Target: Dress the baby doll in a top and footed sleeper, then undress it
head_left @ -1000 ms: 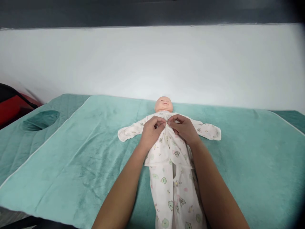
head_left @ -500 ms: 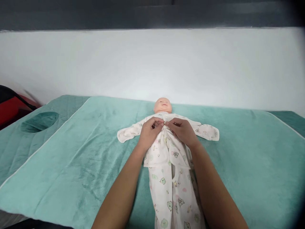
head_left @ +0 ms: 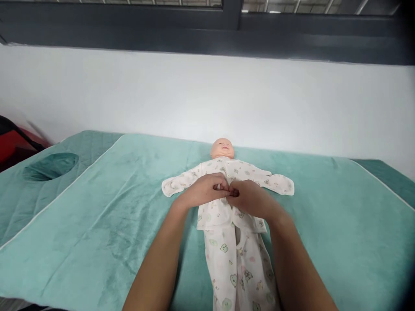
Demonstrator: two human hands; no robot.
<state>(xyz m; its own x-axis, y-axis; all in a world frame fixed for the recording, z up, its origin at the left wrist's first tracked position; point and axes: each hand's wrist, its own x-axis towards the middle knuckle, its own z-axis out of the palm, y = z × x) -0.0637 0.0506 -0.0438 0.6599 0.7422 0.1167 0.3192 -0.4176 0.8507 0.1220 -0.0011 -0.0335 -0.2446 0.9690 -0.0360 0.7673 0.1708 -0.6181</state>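
A baby doll [head_left: 222,148] lies on its back, arms spread wide, head towards the wall. It wears a white printed baby shirt [head_left: 214,216] and matching baby pants [head_left: 223,268]. Over the middle of the shirt front, my left hand [head_left: 210,188] and my right hand [head_left: 248,195] meet with fingertips pinched together. Both seem to hold the front edges of the shirt. The exact spot between the fingertips, and any button there, is hidden by my fingers.
A green velvety cover [head_left: 97,224] spreads under the doll, with a face hole [head_left: 52,166] at its left end. Behind stands a white wall [head_left: 194,95] below a dark window frame [head_left: 162,39]. Something red and black [head_left: 16,144] sits at the left edge.
Both hands have moved down the shirt front from the upper chest to the middle, wrists bending inward. The camera view has tilted up, showing more of the window frame.
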